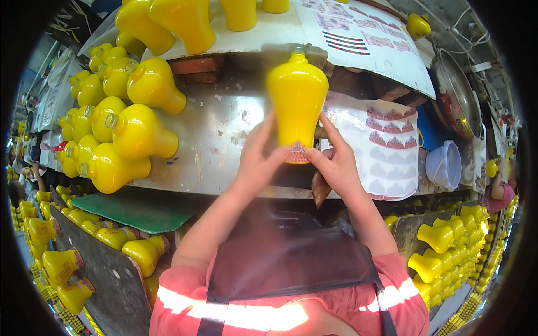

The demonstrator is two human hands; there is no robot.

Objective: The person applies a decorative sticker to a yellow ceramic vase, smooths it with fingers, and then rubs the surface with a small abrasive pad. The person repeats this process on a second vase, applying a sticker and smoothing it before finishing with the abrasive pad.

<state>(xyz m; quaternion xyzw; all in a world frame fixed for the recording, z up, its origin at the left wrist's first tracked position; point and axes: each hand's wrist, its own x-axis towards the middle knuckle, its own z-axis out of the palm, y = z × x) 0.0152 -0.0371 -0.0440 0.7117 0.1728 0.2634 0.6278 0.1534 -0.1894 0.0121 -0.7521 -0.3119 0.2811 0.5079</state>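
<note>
The background is filled by a cluttered workshop, its lower left and lower right crowded with rows of yellow bottles (428,266). A scuffed metal worktop (213,129) is stretched across the middle of the frame. At the bottom centre, a dark apron (291,263) is worn over a pink top (185,297). At upper right, a raised white board (392,66) is covered in part by printed sheets. The left of the worktop is occupied by a pile of bottles (145,131), laid on their sides. Right of centre, a decal sheet (392,159) is laid flat, and a green board (134,213) is seen at lower left. At the centre, the held bottle (297,98) is pointed neck-up in the frame, its narrow base clasped between the left hand (260,151) and the right hand (339,162). Whether it is supported by the worktop cannot be told. A pale blue bucket (444,165) is placed at right. A small patterned decal (297,150) is seen on the base, between the thumbs.
</note>
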